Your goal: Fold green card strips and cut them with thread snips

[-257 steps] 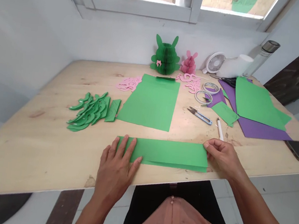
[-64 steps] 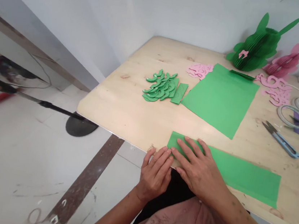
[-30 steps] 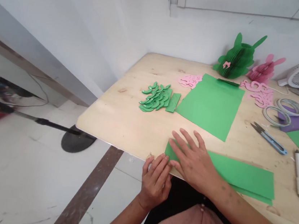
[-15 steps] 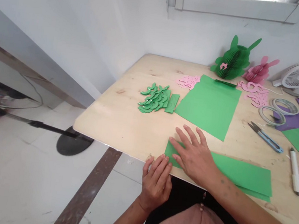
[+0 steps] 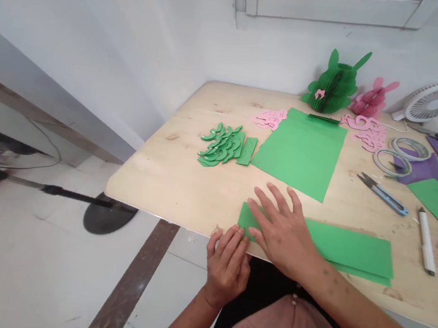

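A long folded strip of green paper (image 5: 356,249) lies along the table's front edge, its lower layer showing beneath the upper one at the right. My right hand (image 5: 284,236) rests on the strip's left part with its fingers spread. At the strip's lower left corner, my left hand (image 5: 227,263) has its fingers bent and pressed together over the table edge; the thumb side is mostly hidden. Beyond the hands lies a large green sheet (image 5: 300,155). Left of it are a small green rectangle (image 5: 247,151) and a pile of curved green cutouts (image 5: 221,147).
Pink cutouts (image 5: 270,118), a green honeycomb paper figure (image 5: 335,88), a pink one (image 5: 371,100) and a white fan (image 5: 434,103) stand or lie at the back. To the right are tape rolls (image 5: 392,163), blue snips (image 5: 385,195), a marker (image 5: 427,243) and purple paper (image 5: 423,170).
The camera view has shifted slightly, so the table's things appear a little further left. Both hands keep nearly the same place on the strip.
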Available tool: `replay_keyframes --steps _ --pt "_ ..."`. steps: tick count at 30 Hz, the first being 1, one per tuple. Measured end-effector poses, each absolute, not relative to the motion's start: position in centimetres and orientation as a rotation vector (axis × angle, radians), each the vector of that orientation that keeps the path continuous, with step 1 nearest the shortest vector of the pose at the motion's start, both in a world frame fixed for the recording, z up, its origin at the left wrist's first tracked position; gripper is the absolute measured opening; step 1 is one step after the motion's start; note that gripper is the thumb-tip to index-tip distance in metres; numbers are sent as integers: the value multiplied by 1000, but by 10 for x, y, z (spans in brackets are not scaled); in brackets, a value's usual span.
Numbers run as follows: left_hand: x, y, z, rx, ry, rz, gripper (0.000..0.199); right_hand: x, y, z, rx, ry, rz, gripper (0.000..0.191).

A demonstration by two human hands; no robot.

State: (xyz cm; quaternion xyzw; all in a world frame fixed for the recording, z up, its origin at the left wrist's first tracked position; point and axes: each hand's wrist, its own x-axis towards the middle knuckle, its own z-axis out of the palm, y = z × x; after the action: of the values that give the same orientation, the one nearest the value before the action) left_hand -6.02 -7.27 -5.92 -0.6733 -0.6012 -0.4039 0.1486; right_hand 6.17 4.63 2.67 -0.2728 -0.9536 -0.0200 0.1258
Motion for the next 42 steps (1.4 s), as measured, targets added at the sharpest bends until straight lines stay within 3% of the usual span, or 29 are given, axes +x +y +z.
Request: replay_keyframes --steps 10,17,22,42 --pt "-61 -75 -54 -1968 -1755 -1117 43 68 36 7 -814 -2769 19 41" --pt "-65 -61 -22 -1967 -1817 -1074 43 69 36 7 -806 -2768 63 42" --pt "-77 -33 -8 -1996 -1867 -841 47 68 35 5 -806 -2745 93 42" --pt "-92 -31 -29 -2129 -1824 -871 52 70 36 2 -680 -2725 159 38"
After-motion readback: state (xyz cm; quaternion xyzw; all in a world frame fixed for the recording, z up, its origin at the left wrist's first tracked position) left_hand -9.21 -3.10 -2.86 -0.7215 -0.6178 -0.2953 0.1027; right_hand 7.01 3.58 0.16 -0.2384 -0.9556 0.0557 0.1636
